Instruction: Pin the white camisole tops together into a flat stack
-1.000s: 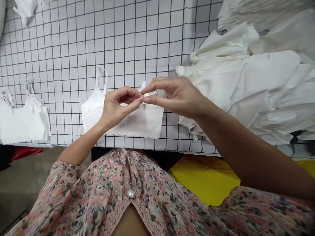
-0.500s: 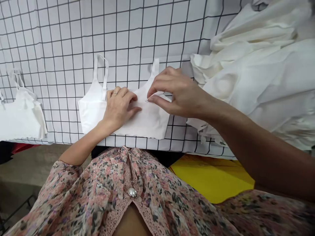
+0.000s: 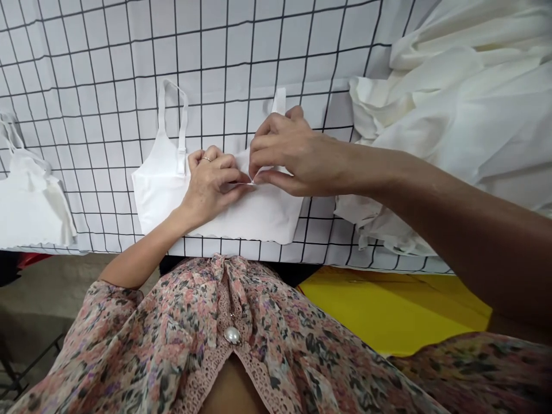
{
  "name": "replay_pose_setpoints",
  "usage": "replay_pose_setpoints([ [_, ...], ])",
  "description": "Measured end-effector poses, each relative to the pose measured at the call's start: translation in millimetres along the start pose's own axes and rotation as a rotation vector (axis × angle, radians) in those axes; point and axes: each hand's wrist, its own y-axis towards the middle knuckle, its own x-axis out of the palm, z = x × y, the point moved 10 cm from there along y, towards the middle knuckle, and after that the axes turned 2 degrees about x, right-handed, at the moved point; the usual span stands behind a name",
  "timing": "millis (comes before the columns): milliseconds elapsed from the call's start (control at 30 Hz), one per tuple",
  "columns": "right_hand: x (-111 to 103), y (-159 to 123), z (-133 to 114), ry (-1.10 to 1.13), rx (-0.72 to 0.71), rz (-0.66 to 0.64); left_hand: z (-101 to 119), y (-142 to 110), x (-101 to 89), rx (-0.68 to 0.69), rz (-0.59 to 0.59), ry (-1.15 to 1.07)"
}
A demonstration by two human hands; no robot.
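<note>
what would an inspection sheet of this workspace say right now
surface: white sheet printed with a black grid
job's things: white bra top, lying flat, straps up; thin pale sliver at its upper edge, too small to identify
clutter: heap of white fabric to the right; second white top to the left
grippers: left hand, wearing a ring, and right hand both pinch the top at the sliver
cables: nothing seen
surroundings: yellow sheet and grey floor below

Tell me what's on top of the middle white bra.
The left hand and right hand rest on the bra, pinching a thin item too small to name. The bra beneath the hands is hidden.
</note>
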Motion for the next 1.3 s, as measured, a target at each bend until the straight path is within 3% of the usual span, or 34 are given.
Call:
replay_pose_setpoints([
  [400,2.0,2.7,-2.7,-0.001,-0.039,-0.074,1.2,0.7,-1.2,0.001,-0.024,-0.011],
  [1000,2.2,2.3,-18.6,0.032,0.022,-0.001,-4.0,2.0,-2.2,-0.058,-0.012,-0.079],
  [1100,-8.4,4.5,-11.5,0.033,0.022,0.043,-4.5,2.2,-0.6,-0.063,-0.011,-0.069],
  [1233,-39.4,30.6,21.1,0.022,0.044,0.059,-3.1,3.4,-0.8,-0.039,0.001,-0.025],
  [1300,-67.0,48.5,46.7,0.028,0.138,0.194,-3.8,3.7,-1.4,-0.042,-0.006,0.003],
])
